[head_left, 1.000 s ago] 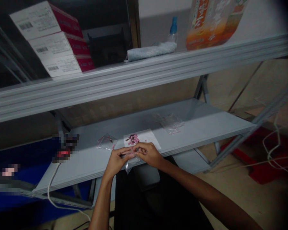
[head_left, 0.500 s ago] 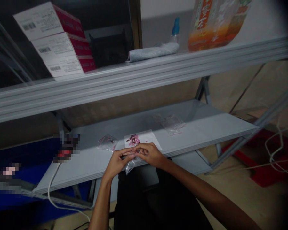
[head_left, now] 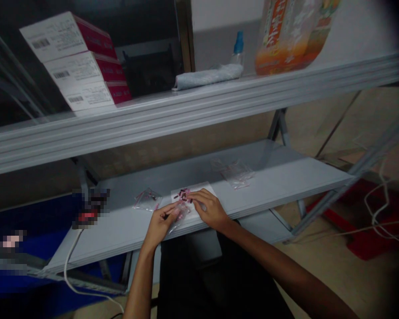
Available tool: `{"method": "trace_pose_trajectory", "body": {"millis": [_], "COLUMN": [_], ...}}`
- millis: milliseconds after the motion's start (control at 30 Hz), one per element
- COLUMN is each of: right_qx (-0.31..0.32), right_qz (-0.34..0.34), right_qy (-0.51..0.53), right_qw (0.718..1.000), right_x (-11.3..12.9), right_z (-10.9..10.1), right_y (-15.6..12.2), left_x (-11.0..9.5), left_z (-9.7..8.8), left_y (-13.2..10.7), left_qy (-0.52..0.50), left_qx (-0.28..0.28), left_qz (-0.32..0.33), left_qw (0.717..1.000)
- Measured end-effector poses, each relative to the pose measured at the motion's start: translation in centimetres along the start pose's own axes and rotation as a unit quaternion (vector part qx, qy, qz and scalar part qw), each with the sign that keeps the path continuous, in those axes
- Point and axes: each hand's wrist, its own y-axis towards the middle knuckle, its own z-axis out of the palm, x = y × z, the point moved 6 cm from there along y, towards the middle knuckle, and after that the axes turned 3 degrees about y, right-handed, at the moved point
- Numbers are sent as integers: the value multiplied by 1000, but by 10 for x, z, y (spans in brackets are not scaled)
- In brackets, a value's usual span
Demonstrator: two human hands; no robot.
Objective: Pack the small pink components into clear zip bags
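A small clear plastic bag is in my left hand, pinched between thumb and fingers at the shelf's front edge. My right hand reaches over a heap of small pink and dark brown pieces. Its fingers are stretched out, with the fingertips at the heap and the thumb apart. The heap lies on a white sheet of paper, partly covered by my right hand. Whether a piece touches the right fingertips is too small to tell.
Left of the paper lies a clear bag with a few small pieces. Several clear bags lie farther back right. An upper shelf bears stacked boxes, a folded cloth, a spray bottle and a large orange-labelled bottle.
My right hand has left the bag and moved forward to the heap of pieces. My left hand keeps hold of the bag. The camera view has shifted slightly.
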Motion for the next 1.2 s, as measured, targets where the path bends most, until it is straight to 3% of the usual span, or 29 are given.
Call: {"method": "trace_pose_trajectory", "body": {"millis": [167,267,467,667,1200], "right_qx": [124,147,144,68,69], "right_qz": [-33,-28,-25,24,24], "right_qy": [-146,-174,-183,-195,-155], "right_qw": [981,973,972,978,985], "right_x": [-9,-12,-14,-20,-29], "right_z": [17,20,21,14,17], "right_y": [-4,-6,-7,-8,-9], "left_x": [-2,-3,-2,-1,4], "left_z": [1,5,5,6,4], "left_y": [2,2,0,0,0], "left_qy": [-3,1,4,6,6], "left_qx": [-17,-11,-18,-5,-11], "left_qz": [-2,-7,-17,-16,-12], "left_qw": [1000,1000,1000,1000,1000]}}
